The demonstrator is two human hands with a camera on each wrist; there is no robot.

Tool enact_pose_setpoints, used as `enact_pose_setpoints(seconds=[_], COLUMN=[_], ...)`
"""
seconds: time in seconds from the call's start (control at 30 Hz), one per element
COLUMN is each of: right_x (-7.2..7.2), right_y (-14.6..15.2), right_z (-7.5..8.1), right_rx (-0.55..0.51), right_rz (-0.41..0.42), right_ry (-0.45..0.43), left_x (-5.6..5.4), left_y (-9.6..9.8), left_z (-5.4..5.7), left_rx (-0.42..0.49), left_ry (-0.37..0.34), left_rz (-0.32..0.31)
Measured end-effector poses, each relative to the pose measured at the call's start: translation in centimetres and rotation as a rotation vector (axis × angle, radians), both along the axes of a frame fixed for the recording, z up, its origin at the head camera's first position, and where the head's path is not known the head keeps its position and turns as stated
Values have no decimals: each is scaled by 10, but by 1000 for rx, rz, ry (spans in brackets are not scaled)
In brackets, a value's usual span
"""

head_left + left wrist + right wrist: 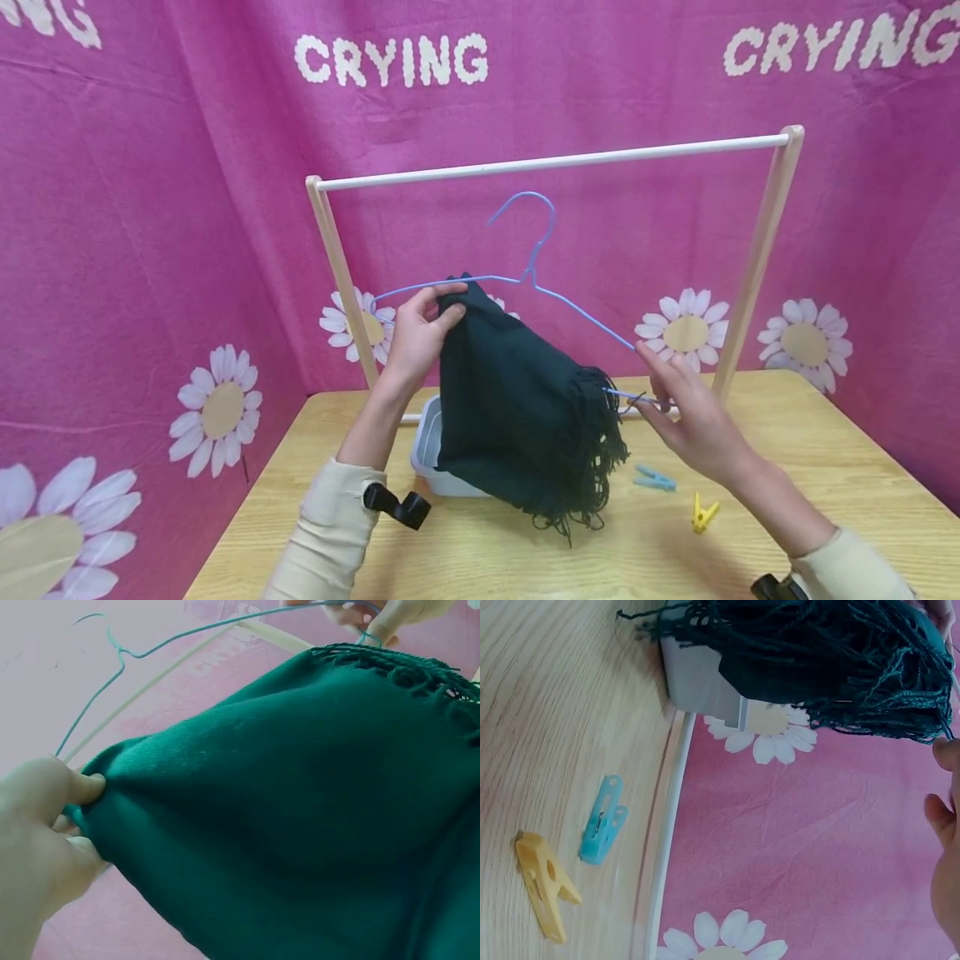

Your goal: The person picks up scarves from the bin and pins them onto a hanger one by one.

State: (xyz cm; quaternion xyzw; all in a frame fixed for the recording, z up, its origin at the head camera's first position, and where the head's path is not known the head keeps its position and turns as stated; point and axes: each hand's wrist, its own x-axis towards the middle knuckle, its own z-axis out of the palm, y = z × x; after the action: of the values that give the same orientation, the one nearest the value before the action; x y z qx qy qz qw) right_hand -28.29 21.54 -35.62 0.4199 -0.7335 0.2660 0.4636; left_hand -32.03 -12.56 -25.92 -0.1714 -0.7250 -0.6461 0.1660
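A dark green fringed scarf hangs at a blue wire hanger, in front of a drying rack. My left hand pinches the scarf's upper left edge beside the hanger's left arm; the left wrist view shows thumb and fingers on the cloth. At the hanger's right end, my right hand grips the wire, with a few fringe strands close to the fingertips. The lower wire shows only at the right, where it comes out beside the fringe; cloth hides the rest. The hanger's hook stands up, apart from the rack's rod.
Behind the hands stands a rack with a white rod and wooden posts. A pale plastic basin is partly behind the scarf. On the wooden table lie a blue clothespin and a yellow clothespin. Pink curtains enclose the table.
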Motion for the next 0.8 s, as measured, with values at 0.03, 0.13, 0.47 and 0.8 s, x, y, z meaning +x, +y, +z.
enact_pose_setpoints(seconds=[0.03,0.13,0.47,0.8], right_x=[0,-2,-1,0], right_y=[0,1,0,-1], right_z=[-1,-4,-10,-14], right_rx=[-1,-8,-10,-11], right_rz=[8,36,48,78], right_ry=[-14,-58,30,-2], left_x=[0,-3,-15,-15], left_y=[0,1,3,3], left_z=[-1,-5,-15,-12], left_rx=[26,90,97,330], left_ry=[0,21,-112,-134], left_rz=[1,4,-21,-242])
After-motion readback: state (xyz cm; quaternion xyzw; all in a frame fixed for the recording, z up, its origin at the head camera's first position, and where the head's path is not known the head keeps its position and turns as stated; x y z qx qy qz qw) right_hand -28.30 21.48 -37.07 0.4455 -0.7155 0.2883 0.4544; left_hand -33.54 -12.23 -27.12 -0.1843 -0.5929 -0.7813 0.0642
